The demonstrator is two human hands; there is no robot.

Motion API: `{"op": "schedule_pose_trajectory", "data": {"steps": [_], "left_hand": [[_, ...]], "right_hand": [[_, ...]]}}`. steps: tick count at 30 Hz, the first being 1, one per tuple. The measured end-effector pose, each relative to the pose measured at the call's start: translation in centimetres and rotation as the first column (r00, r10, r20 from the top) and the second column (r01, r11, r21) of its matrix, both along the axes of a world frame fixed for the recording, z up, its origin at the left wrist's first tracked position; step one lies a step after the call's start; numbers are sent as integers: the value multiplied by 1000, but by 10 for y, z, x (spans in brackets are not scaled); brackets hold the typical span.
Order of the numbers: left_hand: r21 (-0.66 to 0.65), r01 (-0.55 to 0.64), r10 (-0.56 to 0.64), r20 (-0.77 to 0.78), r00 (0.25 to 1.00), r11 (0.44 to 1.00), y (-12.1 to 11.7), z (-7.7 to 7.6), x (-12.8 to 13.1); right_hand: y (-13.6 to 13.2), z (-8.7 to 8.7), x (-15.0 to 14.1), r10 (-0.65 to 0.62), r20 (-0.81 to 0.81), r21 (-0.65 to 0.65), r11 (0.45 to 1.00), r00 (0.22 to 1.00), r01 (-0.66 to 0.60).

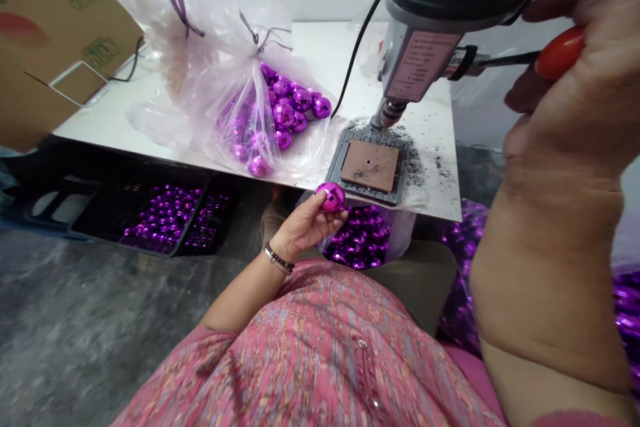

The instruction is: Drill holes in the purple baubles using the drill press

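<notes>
Between the fingers of my left hand (pixel 311 223) is a shiny purple faceted ball (pixel 332 196), held just off the front edge of the white table. My right hand (pixel 585 67), raised at the right, curls around the red knob (pixel 560 53) of a lever on the small drill press (pixel 423 47). The drill bit points down over a brown square block (pixel 370 165) with a small hole in it. That block lies on the grey metal base (pixel 336 177) of the press. Dark shavings are scattered around it.
Tied clear bags (pixel 295 117) of purple balls stand on the white table (pixel 200 153), beside a cardboard box (pixel 60 40). A black crate (pixel 165 217) of purple pieces is below left. An open bag of balls (pixel 361 237) hangs at my lap; a black cable (pixel 363 37) runs behind.
</notes>
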State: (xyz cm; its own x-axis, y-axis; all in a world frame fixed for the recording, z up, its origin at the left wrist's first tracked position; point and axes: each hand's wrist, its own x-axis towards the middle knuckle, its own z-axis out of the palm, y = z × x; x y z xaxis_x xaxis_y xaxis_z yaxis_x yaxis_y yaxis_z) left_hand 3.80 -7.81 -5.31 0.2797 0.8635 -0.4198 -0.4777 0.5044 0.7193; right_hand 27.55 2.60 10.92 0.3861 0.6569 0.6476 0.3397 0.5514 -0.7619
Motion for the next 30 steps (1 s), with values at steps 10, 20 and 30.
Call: {"op": "schedule_pose_trajectory", "data": {"steps": [10, 20, 30], "left_hand": [[476, 188, 153, -589, 793, 859, 11, 7, 15], [538, 273, 178, -642, 746, 797, 18, 21, 20], [543, 295, 104, -587, 803, 786, 12, 9, 21]], "right_hand": [[-17, 3, -12, 65, -61, -6, 998, 996, -65], [-19, 0, -14, 40, -116, -25, 999, 992, -43], [-20, -1, -14, 32, -127, -43, 998, 991, -38]]}}
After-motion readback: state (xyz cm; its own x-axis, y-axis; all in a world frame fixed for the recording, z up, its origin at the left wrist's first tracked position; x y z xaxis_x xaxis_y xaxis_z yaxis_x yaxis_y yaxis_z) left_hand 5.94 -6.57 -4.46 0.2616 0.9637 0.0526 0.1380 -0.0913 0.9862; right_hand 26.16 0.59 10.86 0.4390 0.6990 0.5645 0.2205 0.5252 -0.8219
